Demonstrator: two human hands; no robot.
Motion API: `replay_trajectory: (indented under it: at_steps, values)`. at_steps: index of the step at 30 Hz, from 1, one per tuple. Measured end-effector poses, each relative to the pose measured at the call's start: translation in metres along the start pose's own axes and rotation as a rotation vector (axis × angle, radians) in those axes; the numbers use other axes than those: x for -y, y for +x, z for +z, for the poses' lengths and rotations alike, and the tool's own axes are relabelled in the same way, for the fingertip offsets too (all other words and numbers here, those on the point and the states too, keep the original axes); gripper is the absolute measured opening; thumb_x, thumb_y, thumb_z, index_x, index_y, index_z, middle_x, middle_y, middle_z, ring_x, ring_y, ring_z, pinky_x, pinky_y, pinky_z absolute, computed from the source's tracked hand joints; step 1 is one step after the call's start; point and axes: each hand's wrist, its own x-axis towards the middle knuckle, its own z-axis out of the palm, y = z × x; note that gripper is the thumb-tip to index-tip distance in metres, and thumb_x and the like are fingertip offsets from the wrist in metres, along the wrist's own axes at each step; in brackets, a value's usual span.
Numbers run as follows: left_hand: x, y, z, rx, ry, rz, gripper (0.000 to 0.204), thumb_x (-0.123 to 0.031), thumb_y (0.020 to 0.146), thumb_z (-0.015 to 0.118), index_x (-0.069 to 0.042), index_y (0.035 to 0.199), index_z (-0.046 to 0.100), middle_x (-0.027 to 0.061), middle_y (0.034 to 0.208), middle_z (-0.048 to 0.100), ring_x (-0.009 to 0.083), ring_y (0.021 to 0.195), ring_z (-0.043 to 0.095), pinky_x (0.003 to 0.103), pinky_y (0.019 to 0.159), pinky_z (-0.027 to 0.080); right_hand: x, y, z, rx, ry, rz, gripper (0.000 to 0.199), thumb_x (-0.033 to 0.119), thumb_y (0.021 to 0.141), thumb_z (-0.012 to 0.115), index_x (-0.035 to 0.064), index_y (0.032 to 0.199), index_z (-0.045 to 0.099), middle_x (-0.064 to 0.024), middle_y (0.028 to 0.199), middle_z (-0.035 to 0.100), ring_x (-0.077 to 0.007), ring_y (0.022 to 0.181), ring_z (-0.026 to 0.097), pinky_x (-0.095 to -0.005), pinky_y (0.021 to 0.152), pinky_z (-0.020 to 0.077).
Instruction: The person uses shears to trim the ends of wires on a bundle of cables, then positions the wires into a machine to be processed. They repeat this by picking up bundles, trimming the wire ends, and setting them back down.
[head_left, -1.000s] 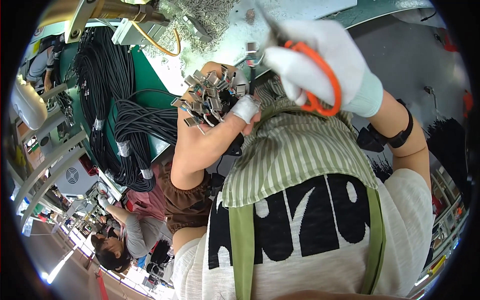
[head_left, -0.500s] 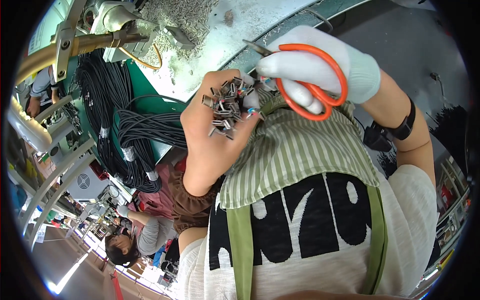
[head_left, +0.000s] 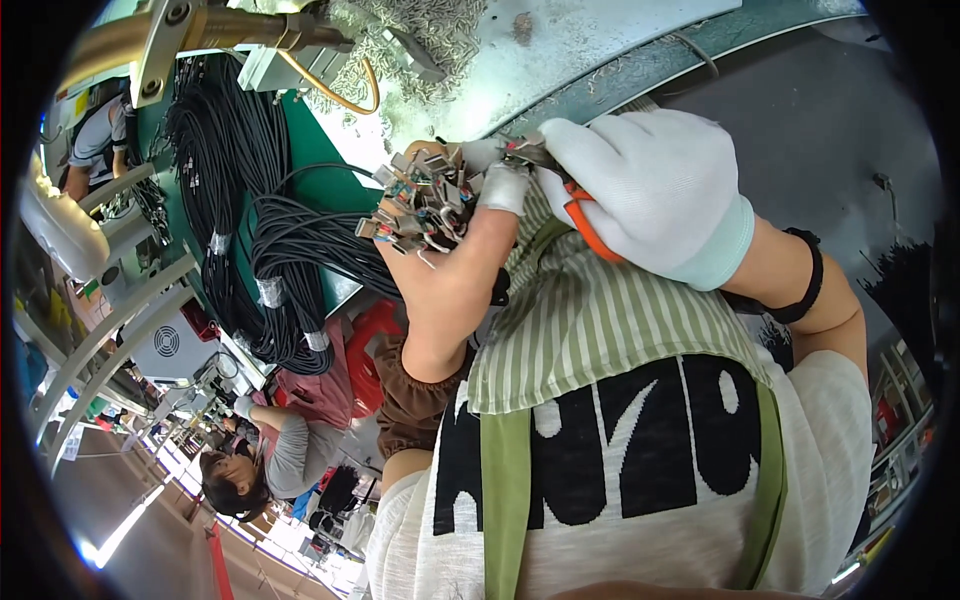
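Observation:
My left hand [head_left: 440, 295] is closed around a bunch of cable ends with metal plug connectors [head_left: 428, 200]. Thin coloured wires stick out among the connectors. A white covering [head_left: 504, 188] wraps the thumb tip. My right hand [head_left: 655, 190], in a white glove, grips orange-handled scissors [head_left: 592, 228], its fingers hiding most of the handles. The scissor blades meet a small wire end [head_left: 525, 150] beside my left thumb and forefinger; whether they are closed on it, I cannot tell.
Bundles of black cable [head_left: 230, 150] lie on the green table at left. Small metallic bits [head_left: 440, 45] litter the pale worktop at the top, under a brass-coloured pipe arm [head_left: 225, 38]. One co-worker [head_left: 300, 455] is at lower left, another person [head_left: 95, 145] at the left edge.
My right hand has turned over and come down, bringing the scissor blades to my left fingertips. The left hand has tilted a little, showing the connectors fanned more to the left.

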Motion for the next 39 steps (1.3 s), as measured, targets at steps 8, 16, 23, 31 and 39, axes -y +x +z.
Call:
replay_trajectory:
  at_steps: [8, 16, 23, 31, 39]
  values:
    - [0.0, -0.005, 0.002, -0.012, 0.289, 0.34, 0.035, 0.001, 0.076, 0.069, 0.003, 0.107, 0.054, 0.0076, 0.096, 0.062, 0.0097, 0.08, 0.059, 0.024, 0.073, 0.047, 0.005, 0.012, -0.024, 0.304, 0.721, 0.281, 0.01, 0.008, 0.08, 0.065, 0.0006, 0.086, 0.064, -0.0043, 0.057, 0.054, -0.0083, 0.05, 0.053, -0.0232, 0.047, 0.0403]
    - [0.005, -0.012, 0.0, -0.05, 0.27, 0.294, 0.037, 0.001, 0.075, 0.069, 0.003, 0.108, 0.053, 0.0081, 0.094, 0.062, 0.0107, 0.081, 0.06, 0.024, 0.075, 0.048, 0.003, 0.015, -0.025, 0.428, 0.797, 0.33, 0.008, 0.009, 0.081, 0.066, 0.0006, 0.081, 0.064, -0.0029, 0.055, 0.053, -0.0059, 0.048, 0.049, -0.0241, 0.045, 0.0385]
    - [0.007, -0.008, -0.008, -0.045, 0.275, 0.313, 0.035, 0.001, 0.077, 0.068, 0.004, 0.109, 0.054, 0.0065, 0.084, 0.061, 0.0094, 0.069, 0.058, 0.023, 0.064, 0.047, 0.008, 0.011, -0.02, 0.263, 0.497, 0.162, 0.011, 0.012, 0.078, 0.068, 0.0029, 0.082, 0.065, -0.0055, 0.058, 0.056, -0.0154, 0.047, 0.054, -0.0258, 0.045, 0.0404]
    - [0.001, 0.007, -0.009, 0.04, -0.221, -0.169, 0.022, 0.001, 0.084, 0.061, 0.005, 0.105, 0.056, 0.0059, 0.066, 0.055, 0.0091, 0.044, 0.043, 0.025, 0.041, 0.032, 0.01, 0.007, 0.002, 0.008, 0.176, 0.049, 0.013, 0.017, 0.079, 0.068, 0.004, 0.081, 0.065, -0.0063, 0.057, 0.054, -0.0226, 0.045, 0.051, -0.0292, 0.045, 0.0402]
    - [0.003, 0.01, -0.014, -0.029, -0.304, -0.224, 0.02, -0.003, 0.087, 0.06, 0.004, 0.105, 0.056, 0.0034, 0.063, 0.051, 0.0089, 0.045, 0.041, 0.025, 0.042, 0.031, 0.001, 0.018, 0.005, 0.34, 0.755, 0.259, 0.016, 0.019, 0.084, 0.061, 0.0043, 0.079, 0.059, -0.0047, 0.055, 0.051, -0.0152, 0.045, 0.052, -0.0287, 0.046, 0.0408]
